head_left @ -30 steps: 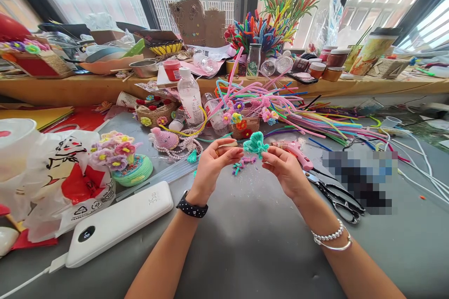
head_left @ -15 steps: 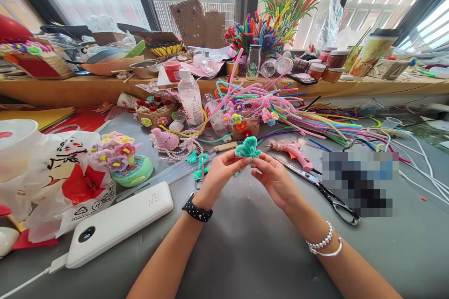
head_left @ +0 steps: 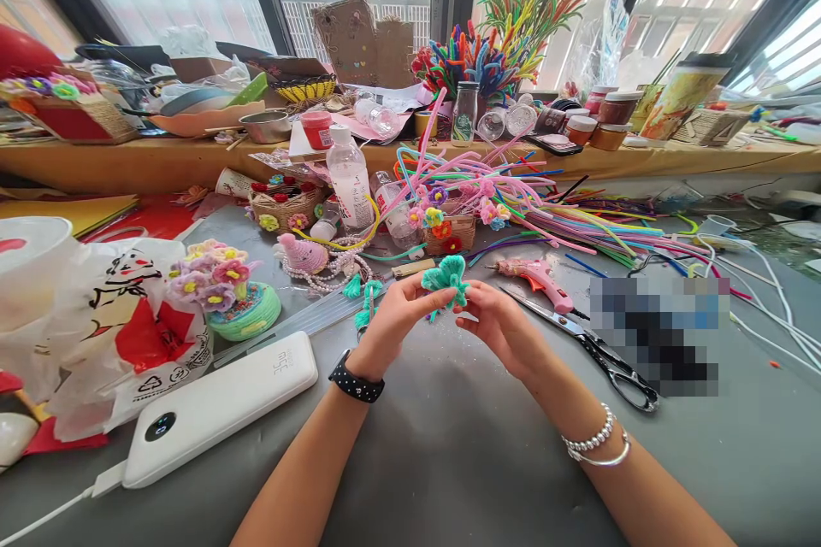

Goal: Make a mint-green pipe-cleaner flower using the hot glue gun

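A teal pipe-cleaner flower point(head_left: 445, 276) is pinched between both my hands above the grey table point(head_left: 449, 461). My left hand point(head_left: 398, 320), with a black dotted watch strap at its wrist, grips it from the left with thumb and fingers closed. From the right, my right hand point(head_left: 497, 325), with pearl and silver bracelets at the wrist, pinches the flower's lower part. Small teal and purple pipe-cleaner pieces point(head_left: 365, 299) lie on the table just left of my hands.
Black scissors point(head_left: 596, 359) and a pink glue gun point(head_left: 535, 278) lie to the right. A white power bank point(head_left: 218, 406) lies front left beside a plastic bag point(head_left: 121, 325). A crocheted flower pot point(head_left: 227, 291), baskets, a clear bottle point(head_left: 346, 175) and piles of coloured pipe cleaners point(head_left: 564, 222) crowd the back.
Both hands drew closer together and shifted left with the teal flower. The flower has turned and tilted between the fingers; small scissors and teal pieces on the table became uncovered.
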Motion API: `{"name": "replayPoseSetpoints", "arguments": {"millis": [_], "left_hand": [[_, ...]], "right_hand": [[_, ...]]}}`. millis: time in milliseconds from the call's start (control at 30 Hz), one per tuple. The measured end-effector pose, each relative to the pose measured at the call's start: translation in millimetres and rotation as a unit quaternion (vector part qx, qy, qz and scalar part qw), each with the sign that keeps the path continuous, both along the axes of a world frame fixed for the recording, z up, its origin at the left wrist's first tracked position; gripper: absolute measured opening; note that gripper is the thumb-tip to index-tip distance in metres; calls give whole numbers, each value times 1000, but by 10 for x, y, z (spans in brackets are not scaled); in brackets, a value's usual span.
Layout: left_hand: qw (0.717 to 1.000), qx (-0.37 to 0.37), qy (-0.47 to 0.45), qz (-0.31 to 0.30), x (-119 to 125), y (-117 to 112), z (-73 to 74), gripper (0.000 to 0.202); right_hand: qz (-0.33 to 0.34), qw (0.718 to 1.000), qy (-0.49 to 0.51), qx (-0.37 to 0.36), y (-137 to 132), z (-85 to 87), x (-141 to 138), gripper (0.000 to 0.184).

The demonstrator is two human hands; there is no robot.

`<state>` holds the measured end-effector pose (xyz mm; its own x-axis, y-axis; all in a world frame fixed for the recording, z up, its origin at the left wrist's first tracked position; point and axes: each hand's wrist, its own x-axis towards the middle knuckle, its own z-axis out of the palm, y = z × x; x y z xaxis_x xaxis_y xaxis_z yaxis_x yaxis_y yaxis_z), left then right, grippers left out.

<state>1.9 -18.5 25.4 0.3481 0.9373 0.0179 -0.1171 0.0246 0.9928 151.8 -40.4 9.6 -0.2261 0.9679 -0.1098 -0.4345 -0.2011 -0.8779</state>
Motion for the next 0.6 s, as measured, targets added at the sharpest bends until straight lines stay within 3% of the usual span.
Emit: {"name": "replayPoseSetpoints", "arguments": {"millis": [133,300,500,600], "left_hand": [[996,6,55,-66,-39,-10,54,21],[986,30,103,-125,-37,-10,31,19],[995,15,63,-71,-23,16,12,36],[998,-20,34,-42,23,4,6,33]], "right_hand": [[-70,988,-114,80,33,51,98,21],[-70,967,-204,133,28,85,137,22],[-139,982,-92,84,50,63,130,22],[-119,992,-26,42,60,68,134,20]]}}
